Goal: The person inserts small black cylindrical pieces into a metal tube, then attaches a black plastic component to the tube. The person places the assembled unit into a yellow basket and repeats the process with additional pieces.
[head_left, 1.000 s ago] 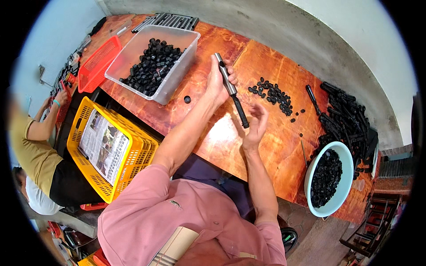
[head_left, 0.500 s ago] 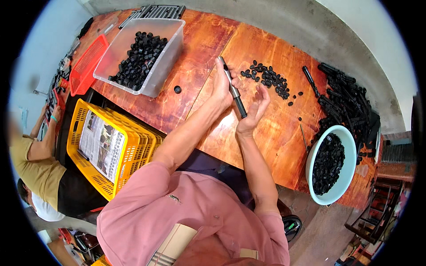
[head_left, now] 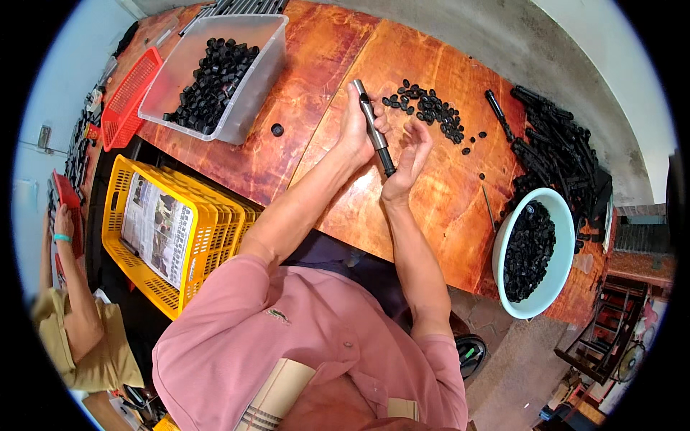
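My left hand grips a slim rod with a grey metal upper part and a black lower end, held slanted above the reddish wooden table. My right hand cups the rod's black lower end with its fingers partly spread. Just beyond the hands lies a loose scatter of small black caps. A single black cap sits on the table to the left of my left hand.
A clear plastic bin of black parts stands at the far left, a red basket beside it. A pale bowl of black caps and a heap of black tubes lie at right. A yellow crate holds newspaper. Another person sits at left.
The view has shifted and drawn closer. My right hand has moved up along the rod's lower end and its fingers have spread; my left hand keeps its grip on the rod.
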`<action>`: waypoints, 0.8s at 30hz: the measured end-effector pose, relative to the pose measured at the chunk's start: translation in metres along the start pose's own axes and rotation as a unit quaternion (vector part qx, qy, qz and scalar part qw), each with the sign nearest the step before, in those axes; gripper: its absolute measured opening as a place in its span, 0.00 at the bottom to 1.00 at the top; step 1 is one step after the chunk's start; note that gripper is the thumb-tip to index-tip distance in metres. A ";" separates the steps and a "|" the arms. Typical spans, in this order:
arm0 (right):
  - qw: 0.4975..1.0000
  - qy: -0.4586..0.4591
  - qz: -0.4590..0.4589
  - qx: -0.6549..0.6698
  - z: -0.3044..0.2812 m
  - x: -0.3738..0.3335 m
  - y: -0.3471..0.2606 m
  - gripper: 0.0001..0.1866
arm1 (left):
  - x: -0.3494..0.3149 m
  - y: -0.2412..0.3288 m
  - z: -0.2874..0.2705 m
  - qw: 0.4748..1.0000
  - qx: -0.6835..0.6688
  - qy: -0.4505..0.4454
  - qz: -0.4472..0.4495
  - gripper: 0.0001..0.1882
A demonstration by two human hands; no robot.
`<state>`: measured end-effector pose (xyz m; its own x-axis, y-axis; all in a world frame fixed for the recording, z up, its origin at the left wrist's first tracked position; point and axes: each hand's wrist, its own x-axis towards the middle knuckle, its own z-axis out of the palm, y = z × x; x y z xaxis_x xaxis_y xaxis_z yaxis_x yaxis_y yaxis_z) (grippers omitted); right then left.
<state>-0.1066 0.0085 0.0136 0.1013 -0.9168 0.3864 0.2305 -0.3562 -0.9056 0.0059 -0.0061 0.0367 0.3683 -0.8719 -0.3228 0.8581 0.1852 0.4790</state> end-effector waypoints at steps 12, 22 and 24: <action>0.965 -0.144 0.137 -0.169 0.000 0.003 0.002 0.17 | 0.048 0.017 -0.036 0.998 -0.051 -0.024 0.014 0.16; 0.924 -0.190 0.173 -0.285 0.002 0.008 -0.007 0.21 | 0.044 0.015 -0.037 0.994 -0.094 -0.051 0.006 0.14; 0.916 -0.193 0.143 -0.320 0.002 0.008 -0.004 0.21 | 0.042 0.014 -0.031 0.996 -0.079 -0.039 0.017 0.14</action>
<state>-0.1045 0.0028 0.0206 0.4330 -0.9006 0.0380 -0.4609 -0.2574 -0.8493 0.0451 -0.0257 0.0045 0.3752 -0.8949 -0.2415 0.8933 0.2796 0.3519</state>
